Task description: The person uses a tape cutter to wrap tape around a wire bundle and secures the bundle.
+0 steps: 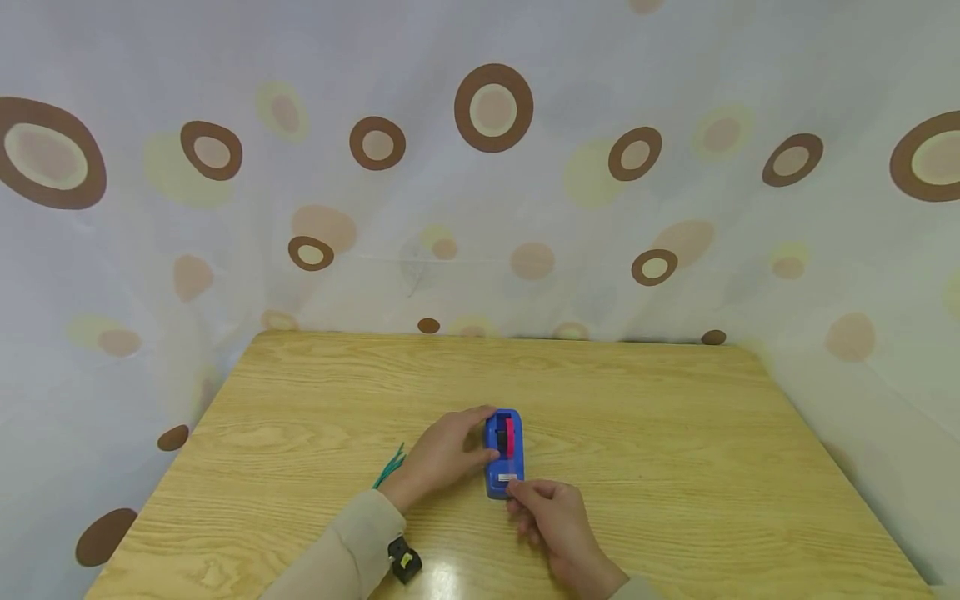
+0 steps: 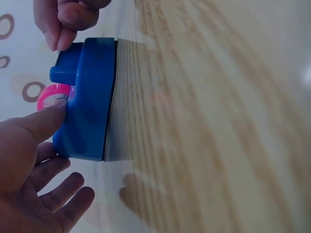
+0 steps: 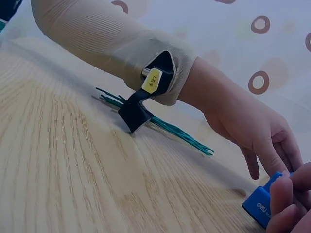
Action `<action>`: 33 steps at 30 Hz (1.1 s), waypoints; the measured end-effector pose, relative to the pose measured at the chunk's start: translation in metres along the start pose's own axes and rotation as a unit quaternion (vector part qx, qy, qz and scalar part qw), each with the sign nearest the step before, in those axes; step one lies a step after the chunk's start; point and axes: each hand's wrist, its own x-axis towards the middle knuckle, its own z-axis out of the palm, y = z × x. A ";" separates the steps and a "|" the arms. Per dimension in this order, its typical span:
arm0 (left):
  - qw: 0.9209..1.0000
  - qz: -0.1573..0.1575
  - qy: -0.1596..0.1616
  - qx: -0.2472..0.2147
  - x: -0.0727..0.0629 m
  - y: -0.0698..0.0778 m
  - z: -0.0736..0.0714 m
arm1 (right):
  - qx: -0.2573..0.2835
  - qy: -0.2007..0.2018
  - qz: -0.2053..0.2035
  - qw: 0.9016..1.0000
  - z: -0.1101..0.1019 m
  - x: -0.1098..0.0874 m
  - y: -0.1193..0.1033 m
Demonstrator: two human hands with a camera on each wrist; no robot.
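In the head view, a blue, rounded-oblong plastic tape dispenser (image 1: 518, 462) stands on the yellowish, wood-grained bench (image 1: 660, 442), toward six o'clock of centre, a disc-shaped pink tape roll (image 1: 511, 439) in its hollow. At its nine o'clock the left hand (image 1: 446, 450) grips it, thumb and forefinger spread along its length; at its five o'clock the right hand (image 1: 555, 517) has curled fingers, thumb and forefinger pinched together at the front end. A bundle of thin green wire-like strands (image 1: 390, 467) lies beyond the left wrist, and an angular black bracket (image 1: 401, 560) sits by the beige knitted sleeve (image 1: 352, 542). Behind hangs a creased pale sheet (image 1: 480, 208) printed with brown rings. In the left wrist view, the left thumb presses beside the roll at nine o'clock, the forefinger braces the rear and the other fingers part loosely; at eleven, the right fingers close at the serrated edge (image 2: 57, 59), the tape between them too small to make out. In the right wrist view, the dispenser, lettered white, shows at four o'clock; the ribbed sleeve fills eleven.
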 end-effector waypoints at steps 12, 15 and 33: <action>1.000 -0.010 0.004 -0.003 0.001 0.003 -0.001 | 0.030 0.045 0.002 0.999 0.007 -0.005 -0.008; 1.000 -0.013 0.003 0.000 0.001 0.002 -0.001 | 0.033 0.050 0.005 0.998 0.008 -0.007 -0.009; 1.000 -0.019 0.001 -0.002 0.002 0.005 -0.003 | 0.047 0.053 -0.002 0.997 0.011 -0.016 -0.004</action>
